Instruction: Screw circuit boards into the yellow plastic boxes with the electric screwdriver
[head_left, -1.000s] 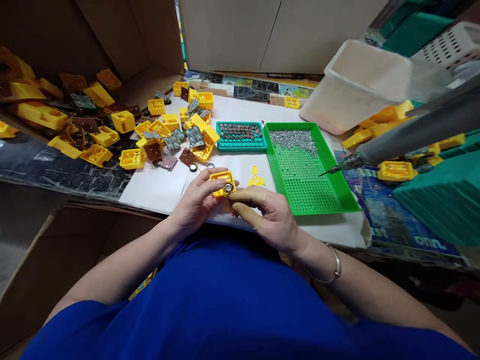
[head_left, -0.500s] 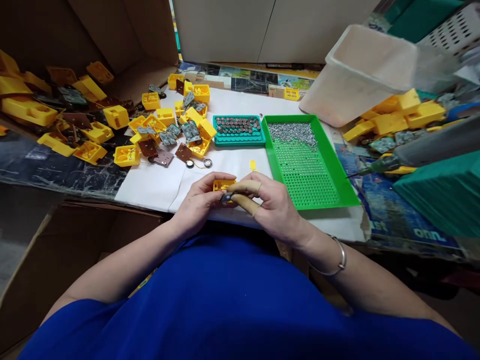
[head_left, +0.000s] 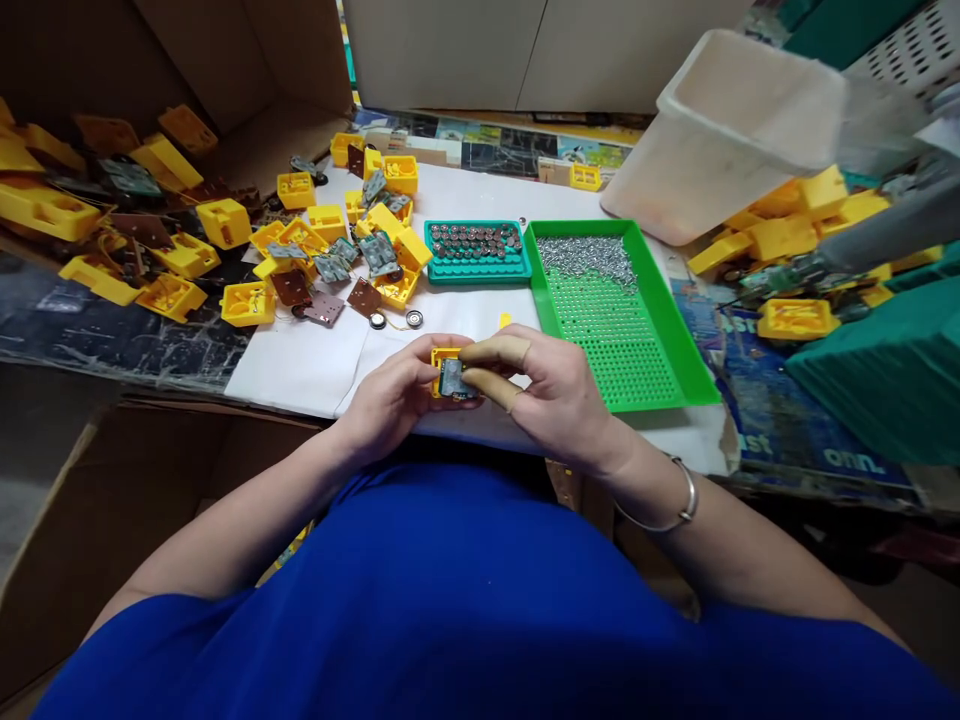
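White paper (head_left: 300, 375) spreads before us as our left hand (head_left: 386, 400) curls around an uncovered yellow plastic housing (head_left: 447, 353), our right hand (head_left: 559, 400) pinches a circuit board (head_left: 453, 378) at its opening, seating apparently unfinished, and other open housings (head_left: 247, 304) lie beyond our left.

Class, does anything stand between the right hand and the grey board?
Nothing visible does: the right hand has its fingers on the grey board, which lies in or over the yellow case held in the left hand.

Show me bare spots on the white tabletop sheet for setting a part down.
White tabletop sheet lies bare left of the left hand and behind the teal rectangular plastic tray. It's crowded among the boxy yellow plastic housings.
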